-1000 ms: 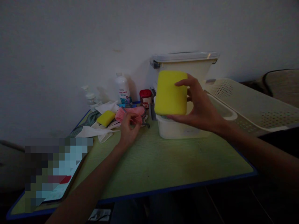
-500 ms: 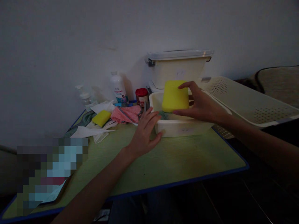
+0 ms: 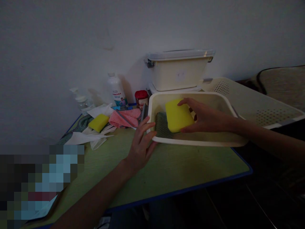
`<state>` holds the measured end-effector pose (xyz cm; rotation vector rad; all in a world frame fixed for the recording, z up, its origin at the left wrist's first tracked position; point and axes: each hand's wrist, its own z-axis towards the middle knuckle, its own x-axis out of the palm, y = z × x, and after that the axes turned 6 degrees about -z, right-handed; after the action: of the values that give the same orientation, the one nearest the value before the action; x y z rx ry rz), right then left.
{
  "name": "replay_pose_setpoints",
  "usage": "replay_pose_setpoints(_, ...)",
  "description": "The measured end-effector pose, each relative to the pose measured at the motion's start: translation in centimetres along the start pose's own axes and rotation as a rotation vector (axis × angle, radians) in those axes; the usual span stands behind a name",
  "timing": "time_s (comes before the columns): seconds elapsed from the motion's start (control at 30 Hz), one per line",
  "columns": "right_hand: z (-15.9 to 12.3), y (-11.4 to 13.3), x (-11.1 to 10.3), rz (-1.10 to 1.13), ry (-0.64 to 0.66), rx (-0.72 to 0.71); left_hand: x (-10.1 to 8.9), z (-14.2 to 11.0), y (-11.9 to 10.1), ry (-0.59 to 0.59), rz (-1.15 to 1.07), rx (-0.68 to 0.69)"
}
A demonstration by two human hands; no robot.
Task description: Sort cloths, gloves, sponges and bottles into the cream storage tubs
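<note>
My right hand (image 3: 207, 119) pinches a yellow sponge (image 3: 179, 116) between thumb and fingers, holding it within the mouth of a cream plastic basin (image 3: 195, 142). A dark green textured pad (image 3: 162, 124) lies in the basin's left end, beside the sponge. My left hand (image 3: 142, 141) is closed over the basin's left rim, fingertips inside and thumb below the edge. The basin leans toward me, so its inside shows; whether its base still touches the table is hidden.
A second yellow sponge (image 3: 98, 122), a pink cloth (image 3: 125, 118) and white wipes (image 3: 89, 138) lie left. Behind stand a white bottle (image 3: 116, 90), a pump bottle (image 3: 82, 102), a red-lidded jar (image 3: 142, 99) and a lidded box (image 3: 179, 71). A perforated basket (image 3: 252, 101) is at right.
The basin has tipped toward me, with my left hand taking hold of its rim. My right hand has lowered the yellow sponge into the basin's mouth.
</note>
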<state>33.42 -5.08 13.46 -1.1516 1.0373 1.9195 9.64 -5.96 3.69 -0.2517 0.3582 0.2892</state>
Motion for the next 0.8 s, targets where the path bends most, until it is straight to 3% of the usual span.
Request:
replay_pose_setpoints(0.33,-1.1,-2.5,2.3,-0.072,0.009,0.060,-0.1,0.0,-0.7,-0.036,0.026,0.024)
replay_pose_setpoints(0.57,-2.0,-2.6,3.1,-0.098,-0.008,0.105,-0.2,-0.1,-0.6,-0.030,0.019,0.039)
replay_pose_setpoints(0.8,-2.0,-1.8,3.0,-0.378,0.174,0.075,-0.4,-0.2,-0.6,-0.023,0.010,0.036)
